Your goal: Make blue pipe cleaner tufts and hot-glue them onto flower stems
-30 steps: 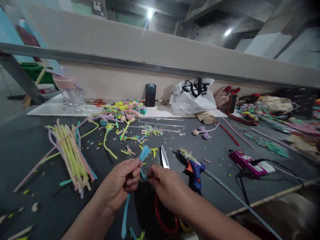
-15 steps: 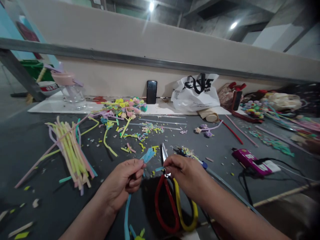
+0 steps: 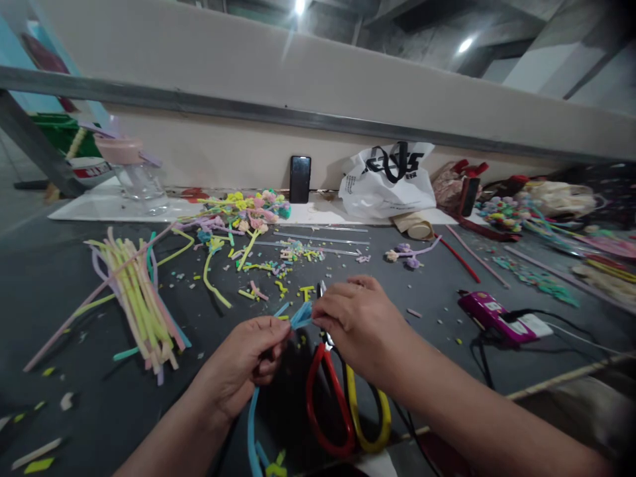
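Observation:
Between the thumb and fingers of my left hand (image 3: 258, 351) is a bunch of short light-blue pipe cleaner pieces (image 3: 301, 316), with a long blue stem (image 3: 252, 424) hanging below the fist. My right hand (image 3: 355, 318) is closed in a pinch at the right end of that blue bunch; its fingertips partly cover what they grip. Scissors with one red and one yellow handle (image 3: 330, 407) lie just below my right hand, which hides part of the blades. At the bottom edge sits a yellow-green piece (image 3: 275, 467).
To the left lies a bundle of pastel pipe cleaners (image 3: 134, 298). Behind are finished fuzzy flowers (image 3: 253, 212), scattered clippings (image 3: 298, 252), a phone (image 3: 300, 179) and a white bag (image 3: 387, 185). A purple device with cables (image 3: 497, 318) lies to the right.
My right hand has moved left and up from beside the scissors to the blue bunch and now meets it. My left hand stays nearly in place, still gripping.

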A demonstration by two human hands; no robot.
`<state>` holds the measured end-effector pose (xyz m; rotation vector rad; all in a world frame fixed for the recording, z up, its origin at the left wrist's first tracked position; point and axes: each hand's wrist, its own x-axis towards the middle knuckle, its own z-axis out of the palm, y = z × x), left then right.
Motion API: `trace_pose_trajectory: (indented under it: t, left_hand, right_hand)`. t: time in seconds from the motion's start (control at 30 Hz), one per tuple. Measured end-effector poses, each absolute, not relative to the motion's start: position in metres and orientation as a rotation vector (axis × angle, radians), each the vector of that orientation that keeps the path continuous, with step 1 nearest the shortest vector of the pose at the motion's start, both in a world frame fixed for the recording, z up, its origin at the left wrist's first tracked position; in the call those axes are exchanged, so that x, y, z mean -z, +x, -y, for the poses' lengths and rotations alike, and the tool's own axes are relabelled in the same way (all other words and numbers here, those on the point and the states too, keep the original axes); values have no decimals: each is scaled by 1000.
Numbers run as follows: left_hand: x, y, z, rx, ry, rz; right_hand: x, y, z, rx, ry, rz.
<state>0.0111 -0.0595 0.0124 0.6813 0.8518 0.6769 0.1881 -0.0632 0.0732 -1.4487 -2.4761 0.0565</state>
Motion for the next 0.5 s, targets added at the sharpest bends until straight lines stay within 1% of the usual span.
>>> trace_pose_trajectory:
  t: [0.17, 0.5]
  left_hand:
    - [-14, 12, 60, -672, 681, -872]
    - [-13, 11, 61, -644, 708, -858]
  right_hand:
    - [-71, 187, 62, 5, -1407, 2538]
    - [-71, 183, 61, -20, -1472, 2514]
